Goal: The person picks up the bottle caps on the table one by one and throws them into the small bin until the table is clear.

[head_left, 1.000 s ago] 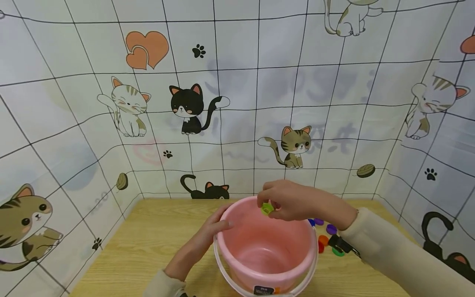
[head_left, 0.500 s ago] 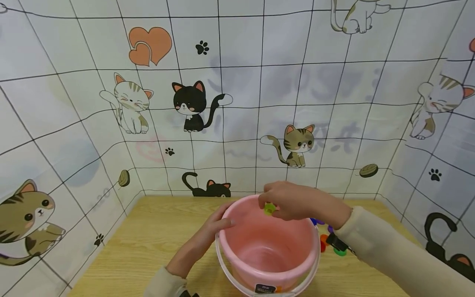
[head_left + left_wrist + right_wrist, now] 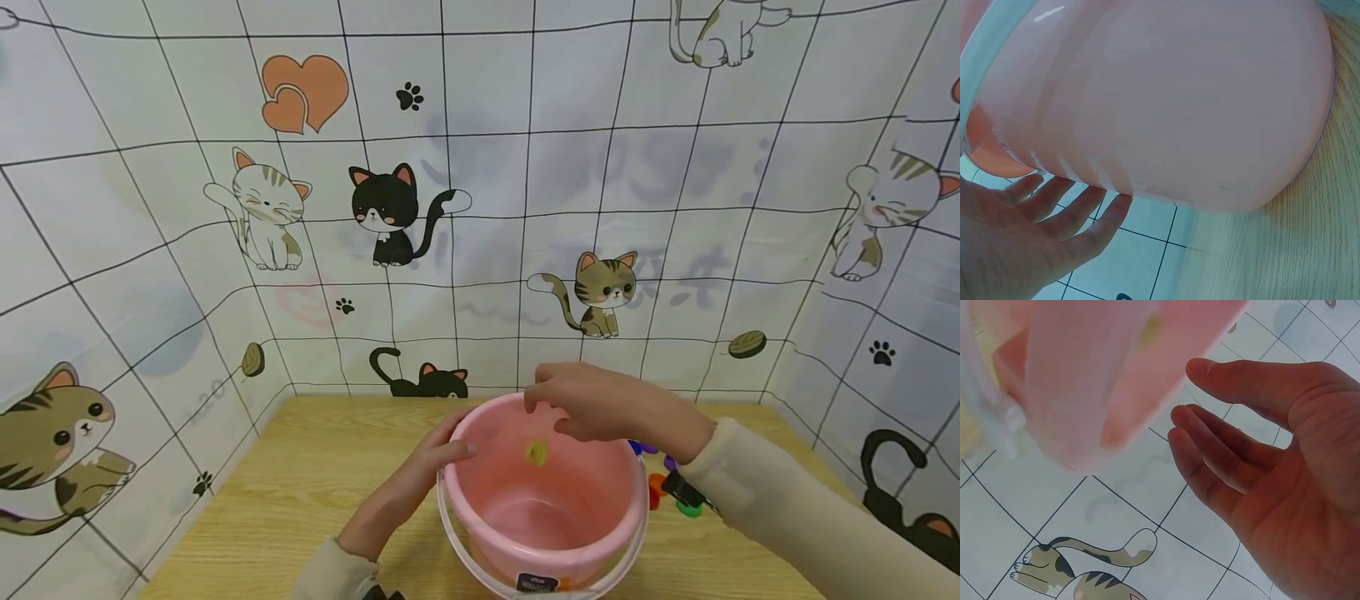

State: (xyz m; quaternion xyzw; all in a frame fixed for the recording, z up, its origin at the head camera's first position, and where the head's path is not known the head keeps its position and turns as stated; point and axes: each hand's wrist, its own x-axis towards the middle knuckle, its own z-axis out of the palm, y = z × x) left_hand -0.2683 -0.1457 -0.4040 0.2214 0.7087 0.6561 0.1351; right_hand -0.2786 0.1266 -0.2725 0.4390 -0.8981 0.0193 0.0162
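Note:
A pink bucket (image 3: 547, 557) with a white handle (image 3: 453, 537) stands on the table. My left hand (image 3: 420, 462) holds its left rim, thumb over the inner edge and fingers along the outside wall, as the left wrist view shows. Over the far rim is my right hand (image 3: 588, 404), its fingers apart with nothing between them. A small round yellow-green piece (image 3: 536, 452), like a bottle cap, is inside the bucket in mid-drop or against the far wall; I cannot tell which. It is a blur through the bucket's opening in the right wrist view.
Several small round pieces in purple, blue, orange, red and green (image 3: 688, 508) lie on the wooden table (image 3: 300, 500) right of the bucket, partly hidden by the right arm. A cloth wall (image 3: 487, 183) printed with cats encloses the table's back and sides.
The right hand has let go of the yellow-green piece, which has moved down inside the bucket. Its fingers have spread. The left hand keeps its place on the rim.

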